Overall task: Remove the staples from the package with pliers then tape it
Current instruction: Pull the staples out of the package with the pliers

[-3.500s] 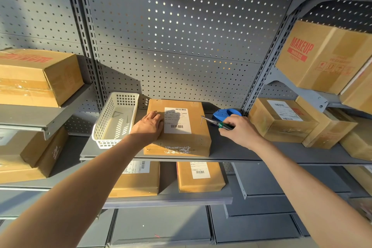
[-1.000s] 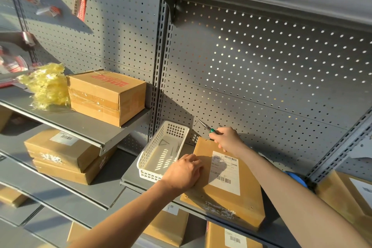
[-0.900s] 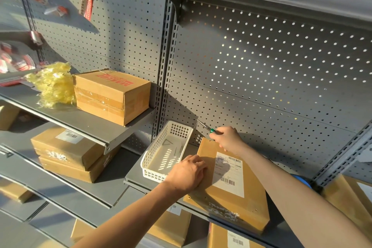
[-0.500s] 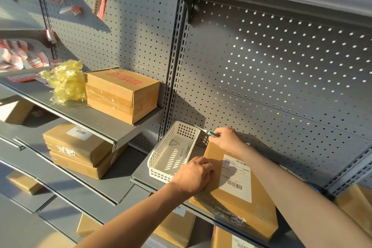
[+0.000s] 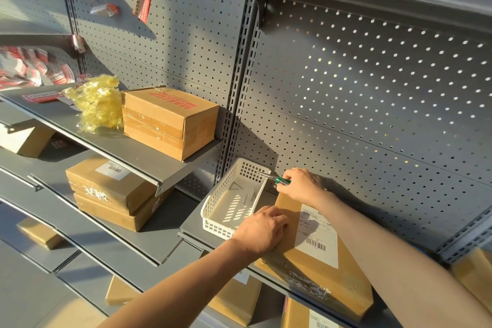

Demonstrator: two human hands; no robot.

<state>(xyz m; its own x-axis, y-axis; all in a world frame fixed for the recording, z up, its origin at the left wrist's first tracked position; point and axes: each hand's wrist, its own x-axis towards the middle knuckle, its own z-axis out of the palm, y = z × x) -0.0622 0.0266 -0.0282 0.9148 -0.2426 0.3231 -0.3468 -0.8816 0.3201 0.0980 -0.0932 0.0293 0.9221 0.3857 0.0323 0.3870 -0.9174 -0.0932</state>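
On the grey shelf the package lies pinned flat under the left hand, while the right hand, its grip closed round the pliers, holds their tip over the white basket, where a pulled staple could miss and drop.

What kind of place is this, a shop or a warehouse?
Probably a stockroom or parcel-packing area: grey metal shelves with perforated back panels, and many labelled cardboard boxes, one with a shipping barcode.
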